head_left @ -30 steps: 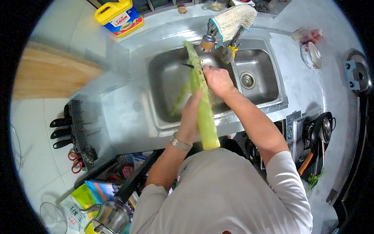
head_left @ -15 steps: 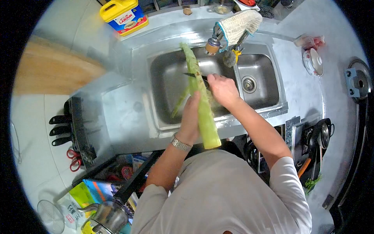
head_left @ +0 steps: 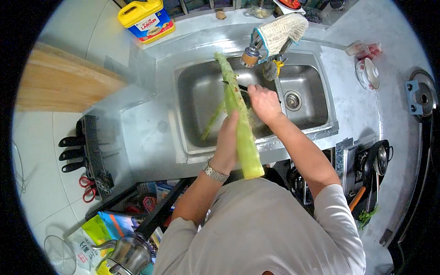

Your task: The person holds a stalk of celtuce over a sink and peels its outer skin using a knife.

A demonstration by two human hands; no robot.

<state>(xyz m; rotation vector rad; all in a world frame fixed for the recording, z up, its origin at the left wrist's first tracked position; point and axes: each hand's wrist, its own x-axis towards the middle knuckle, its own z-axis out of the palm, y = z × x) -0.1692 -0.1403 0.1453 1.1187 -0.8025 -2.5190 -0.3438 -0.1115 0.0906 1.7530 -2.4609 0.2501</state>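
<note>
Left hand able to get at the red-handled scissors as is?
Probably not: the left hand is gripping the celtuce stalk, and the red-handled scissors are at the knife rack, well off to its left.

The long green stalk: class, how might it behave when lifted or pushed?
The stalk is probably stiff: gripped by the left hand, it runs nearly straight. Its thicker near end likely weighs more. Its smooth-looking surface there may be slippery.
</note>
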